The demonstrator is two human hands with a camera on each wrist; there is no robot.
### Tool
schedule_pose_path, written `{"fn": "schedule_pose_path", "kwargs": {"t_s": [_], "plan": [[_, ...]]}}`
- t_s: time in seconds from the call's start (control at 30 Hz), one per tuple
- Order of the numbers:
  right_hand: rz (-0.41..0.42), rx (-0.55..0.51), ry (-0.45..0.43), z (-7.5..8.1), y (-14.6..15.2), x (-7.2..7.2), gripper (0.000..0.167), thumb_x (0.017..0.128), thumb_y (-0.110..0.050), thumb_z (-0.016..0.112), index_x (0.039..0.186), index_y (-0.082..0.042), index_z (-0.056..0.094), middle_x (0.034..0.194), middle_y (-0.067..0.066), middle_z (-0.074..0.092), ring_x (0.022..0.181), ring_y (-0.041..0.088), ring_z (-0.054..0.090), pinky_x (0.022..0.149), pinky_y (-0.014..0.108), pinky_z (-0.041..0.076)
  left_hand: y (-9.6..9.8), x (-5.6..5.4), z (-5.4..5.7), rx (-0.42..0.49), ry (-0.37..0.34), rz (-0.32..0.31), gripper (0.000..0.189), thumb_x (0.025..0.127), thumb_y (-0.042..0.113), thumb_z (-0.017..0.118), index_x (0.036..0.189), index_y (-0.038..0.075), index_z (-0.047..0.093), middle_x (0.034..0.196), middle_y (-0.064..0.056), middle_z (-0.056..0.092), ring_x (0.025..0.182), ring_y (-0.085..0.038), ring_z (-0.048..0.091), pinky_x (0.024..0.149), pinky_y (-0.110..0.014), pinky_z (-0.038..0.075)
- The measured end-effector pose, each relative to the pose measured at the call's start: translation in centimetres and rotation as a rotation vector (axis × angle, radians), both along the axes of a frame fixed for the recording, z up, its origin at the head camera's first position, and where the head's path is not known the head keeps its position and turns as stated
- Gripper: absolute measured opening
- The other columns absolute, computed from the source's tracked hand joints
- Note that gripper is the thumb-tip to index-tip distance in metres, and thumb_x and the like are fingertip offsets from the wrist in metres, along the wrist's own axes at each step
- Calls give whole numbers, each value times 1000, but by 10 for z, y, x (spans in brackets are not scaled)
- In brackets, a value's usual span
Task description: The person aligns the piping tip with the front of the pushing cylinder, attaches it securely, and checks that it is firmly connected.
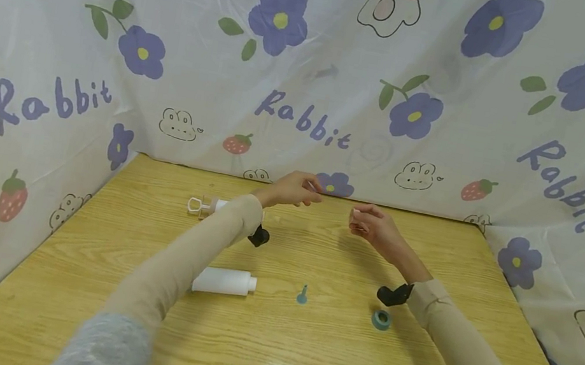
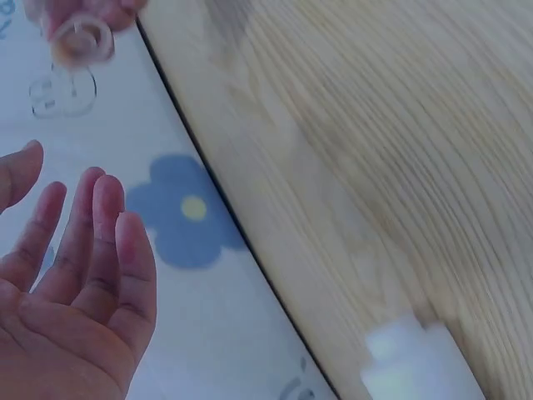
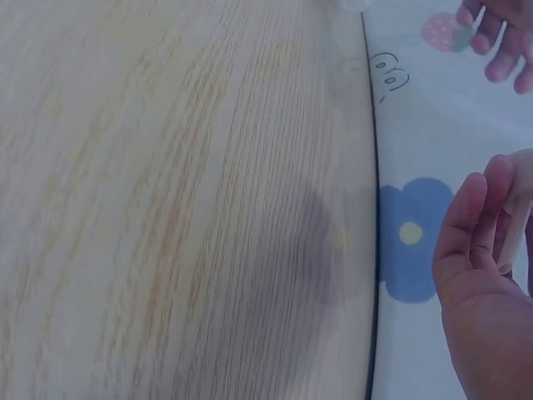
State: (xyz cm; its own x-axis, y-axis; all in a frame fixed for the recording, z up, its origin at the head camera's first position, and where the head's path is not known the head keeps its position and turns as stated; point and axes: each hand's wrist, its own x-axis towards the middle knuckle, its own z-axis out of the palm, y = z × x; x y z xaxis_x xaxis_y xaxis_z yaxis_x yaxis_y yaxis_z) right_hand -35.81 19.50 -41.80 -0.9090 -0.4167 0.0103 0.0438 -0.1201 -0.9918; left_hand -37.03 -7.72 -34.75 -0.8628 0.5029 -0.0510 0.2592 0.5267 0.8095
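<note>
My left hand (image 1: pixel 294 189) is raised over the far side of the table, fingers loosely extended and holding nothing. Facing it, my right hand (image 1: pixel 377 229) pinches a small translucent ring-shaped piece (image 2: pixel 83 42) between thumb and fingers. In the right wrist view the piece appears nearly edge-on, partly hidden by the fingers. Beneath the left forearm lies a plunger (image 1: pixel 199 206) with a pale loop handle; the sleeve covers much of its body. A white tube (image 1: pixel 224 281) with a narrow neck lies nearer, partly behind the same sleeve.
A teal cone-shaped nozzle (image 1: pixel 303 295) stands on the wooden table (image 1: pixel 241 348), right of the tube. Further right, below the right wrist, lies a teal ring (image 1: pixel 381 319). A printed curtain (image 1: pixel 309 82) hangs behind the table and along both sides.
</note>
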Motion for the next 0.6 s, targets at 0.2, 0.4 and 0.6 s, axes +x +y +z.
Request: {"fn": "schedule_pose_path", "kwargs": {"t_s": [0.2,0.4,0.6], "plan": [[4,4,2,-1,-1,-1,23,105,-14,51,123,0,47,92,1,62,87,16,61,87,30,53,-38,-6,-4,-3,-1,54,33,100,27,60,126,6,60,126,-19,64,105,-28,64,88,-41,53],[-7,22,-29,-1,0,-1,24,105,-16,52,123,-2,50,92,0,63,88,15,63,93,34,52,-79,-12,-7,-33,8,150,29,101,27,59,121,7,61,123,-16,64,104,-27,63,91,-43,52],[5,0,-47,-1,0,0,25,104,-15,53,124,0,49,90,0,65,86,15,64,92,34,53,-105,-13,-9,-48,30,227,29,101,26,59,121,5,61,125,-18,64,110,-32,61,95,-47,51]]}}
